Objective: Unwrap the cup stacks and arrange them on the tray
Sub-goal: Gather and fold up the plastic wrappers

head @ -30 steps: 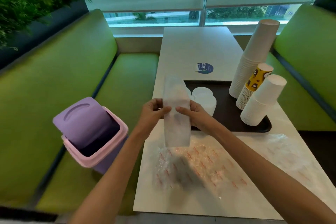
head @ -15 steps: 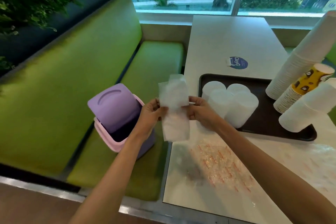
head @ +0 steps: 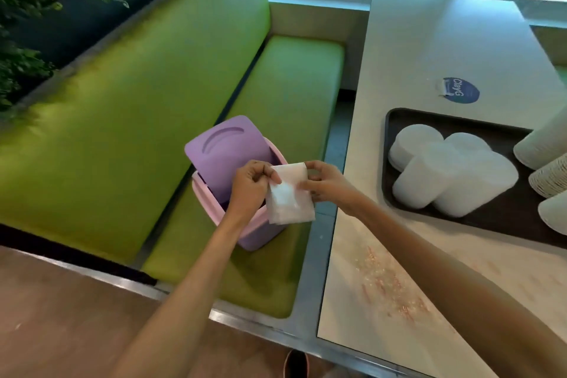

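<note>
The left grip [head: 248, 186] and right grip [head: 325, 182] each pinch one upper corner of a folded wrapper [head: 290, 196], fingers curled over its top edge, thumbs in front. The wrapper is a thin, whitish, half-clear plastic sleeve, creased flat into a rough rectangle and hanging down from the two pinches. It sits off the counter's left edge, directly above the open bin [head: 211, 202].

The bin has a pink body and a smooth purple swing lid [head: 227, 147], tilted up so the dark opening shows. It stands on the green padded bench seat [head: 291, 86], and the left wrist crosses its near rim.

To the right, on the pale counter [head: 429, 40], a dark tray [head: 387, 144] with a raised rim carries frosted white cup stacks [head: 445, 172] lying on their sides, touching one another. Ribbed paper cup stacks [head: 540, 147] lean in at the tray's right end, cut off by the picture's edge. A round blue sticker [head: 460, 90] lies beyond the tray. Nearer, a crinkled clear film with red print [head: 392, 282] is spread flat on the counter under the right forearm.
</note>
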Demonstrator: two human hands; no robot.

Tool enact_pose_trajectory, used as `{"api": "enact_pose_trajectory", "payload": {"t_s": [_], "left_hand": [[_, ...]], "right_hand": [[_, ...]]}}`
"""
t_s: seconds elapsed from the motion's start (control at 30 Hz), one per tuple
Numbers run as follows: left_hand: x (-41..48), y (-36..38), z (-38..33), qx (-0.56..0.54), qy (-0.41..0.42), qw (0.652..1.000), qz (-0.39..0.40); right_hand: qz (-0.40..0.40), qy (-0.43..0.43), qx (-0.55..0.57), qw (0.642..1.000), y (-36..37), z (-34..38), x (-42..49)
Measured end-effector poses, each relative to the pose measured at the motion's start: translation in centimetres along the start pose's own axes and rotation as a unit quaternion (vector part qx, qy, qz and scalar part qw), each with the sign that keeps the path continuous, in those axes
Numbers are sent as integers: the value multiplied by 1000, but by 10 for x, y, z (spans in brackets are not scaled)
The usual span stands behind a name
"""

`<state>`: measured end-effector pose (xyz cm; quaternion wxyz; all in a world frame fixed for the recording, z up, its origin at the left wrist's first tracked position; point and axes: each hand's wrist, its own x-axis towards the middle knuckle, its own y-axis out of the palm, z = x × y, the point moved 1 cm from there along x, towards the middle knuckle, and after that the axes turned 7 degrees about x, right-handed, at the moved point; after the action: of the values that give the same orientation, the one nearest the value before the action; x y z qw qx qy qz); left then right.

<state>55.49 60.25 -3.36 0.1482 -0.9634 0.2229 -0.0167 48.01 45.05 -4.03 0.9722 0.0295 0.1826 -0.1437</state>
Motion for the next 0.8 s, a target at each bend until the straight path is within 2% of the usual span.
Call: {"api": "enact_pose_trajectory", "payload": {"t_s": [0.17, 0.27, 0.33, 0.4, 0.47, 0.6, 0.8], "left_hand": [[13, -30, 19, -49, -55, 997, -15], [20, -42, 26, 60, -11, 998, 5], [24, -44, 31, 131, 8, 991, -9], [28, -44, 39, 203, 3, 979, -37], [33, -41, 50, 268, 1, 963, -27], [39, -30, 74, 403, -10, 914, 39], [53, -11, 98, 534, -31, 838, 109]], "right_hand": [[-39, -110, -114, 987, 24, -1, 31], [-55, -154, -145, 976, 40, 4, 50], [-54, -183, -166, 967, 49, 5, 60], [-42, -210, -217, 952, 57, 4, 68], [-33, -225, -287, 930, 62, 0, 75], [-8, -168, -420, 892, 66, -24, 93], [42, -78, -524, 847, 75, -51, 123]]}}
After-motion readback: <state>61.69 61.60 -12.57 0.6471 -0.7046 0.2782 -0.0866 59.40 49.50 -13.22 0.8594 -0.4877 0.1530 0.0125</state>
